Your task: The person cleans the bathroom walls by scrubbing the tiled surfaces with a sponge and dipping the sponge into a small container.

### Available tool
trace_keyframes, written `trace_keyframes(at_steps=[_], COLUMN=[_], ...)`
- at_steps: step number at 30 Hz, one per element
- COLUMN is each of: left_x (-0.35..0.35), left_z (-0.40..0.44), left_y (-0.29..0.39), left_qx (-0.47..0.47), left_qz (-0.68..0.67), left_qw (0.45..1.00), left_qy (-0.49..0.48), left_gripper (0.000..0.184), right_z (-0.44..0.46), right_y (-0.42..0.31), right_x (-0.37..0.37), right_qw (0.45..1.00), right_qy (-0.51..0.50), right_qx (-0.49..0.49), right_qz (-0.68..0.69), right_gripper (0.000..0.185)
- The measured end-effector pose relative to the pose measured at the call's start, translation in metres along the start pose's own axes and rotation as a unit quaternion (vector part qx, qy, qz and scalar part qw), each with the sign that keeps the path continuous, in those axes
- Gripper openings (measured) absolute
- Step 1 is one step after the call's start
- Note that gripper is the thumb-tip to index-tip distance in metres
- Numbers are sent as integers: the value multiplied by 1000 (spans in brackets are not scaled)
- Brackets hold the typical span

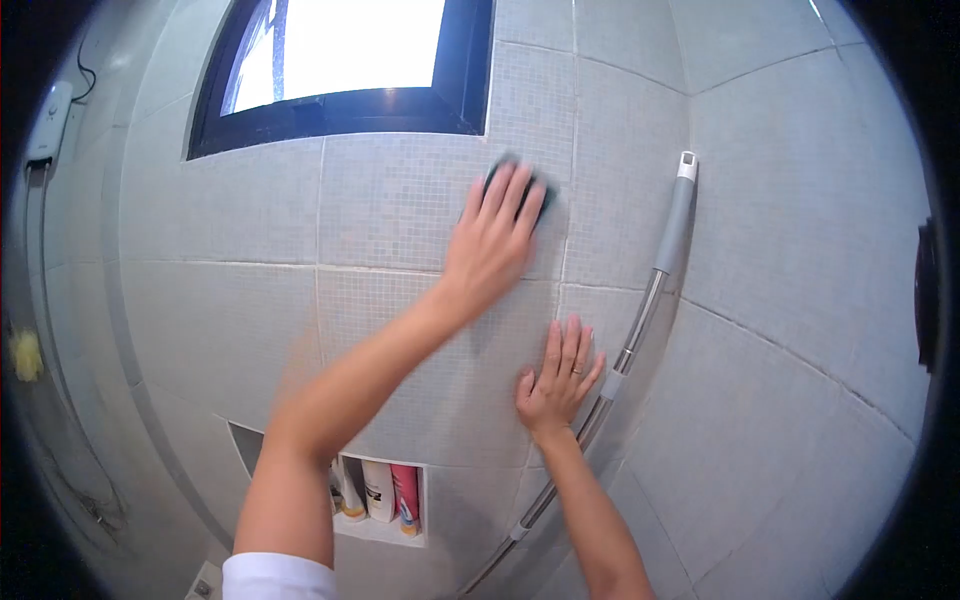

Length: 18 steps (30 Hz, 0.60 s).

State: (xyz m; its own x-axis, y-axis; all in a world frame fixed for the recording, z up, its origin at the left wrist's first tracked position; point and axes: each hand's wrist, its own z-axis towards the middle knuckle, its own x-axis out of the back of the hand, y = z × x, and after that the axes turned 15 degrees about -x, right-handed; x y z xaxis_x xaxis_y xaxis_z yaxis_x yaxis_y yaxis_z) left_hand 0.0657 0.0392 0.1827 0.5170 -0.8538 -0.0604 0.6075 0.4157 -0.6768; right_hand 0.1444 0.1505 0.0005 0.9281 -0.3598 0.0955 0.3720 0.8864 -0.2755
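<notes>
My left hand [493, 232] is up on the tiled wall [400, 215], below and right of the window, and slightly blurred. Under its fingers is a dark green scouring pad [546, 200], pressed against the small-square mosaic pattern. Lower and to the right, my right hand [562, 385] lies flat on the wall with fingers spread, a ring on one of them. It holds nothing. Right beside it, a grey and silver telescopic pole [650, 305] leans in the corner, partly hidden behind my right wrist.
A dark-framed window [340, 118] is above. Below my left arm, a wall niche [423, 505] holds several bottles and tubes, including a pink tube [405, 492]. At the far left are a white shower heater unit [50, 122], hoses and a yellow puff [27, 355]. A dark object [925, 300] is at the right edge.
</notes>
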Motion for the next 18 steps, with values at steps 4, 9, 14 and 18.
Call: trace_keyframes(at_steps=[4, 9, 14, 18], left_x=[35, 27, -47, -93], left_z=[-87, -44, 103, 211], left_y=[30, 23, 4, 9], left_qx=[44, 25, -8, 29], left_qz=[-40, -34, 2, 24], left_qw=[996, 997, 999, 996], left_qy=[-71, -66, 48, 82], left_gripper=[53, 50, 46, 46], right_z=[1, -1, 0, -1], right_y=[1, 0, 4, 5], right_x=[5, 2, 1, -2], right_qw=[1000, 1000, 999, 1000], right_qy=[-19, -11, -21, 3], right_qx=[-5, -15, -15, -6], right_qz=[-1, -4, 18, -9], right_gripper=[69, 70, 71, 70])
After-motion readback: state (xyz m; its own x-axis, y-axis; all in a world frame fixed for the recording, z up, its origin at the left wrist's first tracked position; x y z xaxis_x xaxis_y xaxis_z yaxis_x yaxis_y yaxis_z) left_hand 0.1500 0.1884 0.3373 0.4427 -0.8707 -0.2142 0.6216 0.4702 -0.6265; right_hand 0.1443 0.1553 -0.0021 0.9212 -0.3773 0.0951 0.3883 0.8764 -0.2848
